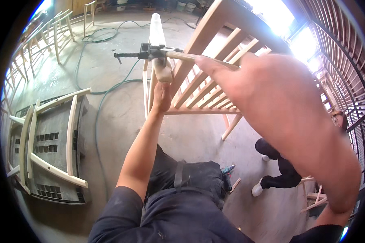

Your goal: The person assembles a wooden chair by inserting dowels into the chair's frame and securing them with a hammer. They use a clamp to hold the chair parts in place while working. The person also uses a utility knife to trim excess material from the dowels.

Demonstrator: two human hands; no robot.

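Observation:
My right hand (255, 81), large and blurred close to the camera, is closed around the wooden handle of a hammer (182, 56). The hammer's dark head lies over a pale wooden armrest (157, 30), against a black screw clamp (144, 51) whose threaded rod sticks out to the left. My left hand (162, 97) is closed at the near, rounded end of the armrest; its fingers are mostly hidden. The armrest belongs to a slatted wooden bench or chair frame (207, 44), which stands tilted in view to the right of my left hand.
At the left, curved wooden frame pieces (71, 137) lie on a dark low platform (52, 164). A green hose (96, 133) winds over the floor. Wooden stools (54, 38) stand far left. A green power drill (228, 169) is beside my leg. A person's dark-trousered legs (280, 166) are at the right.

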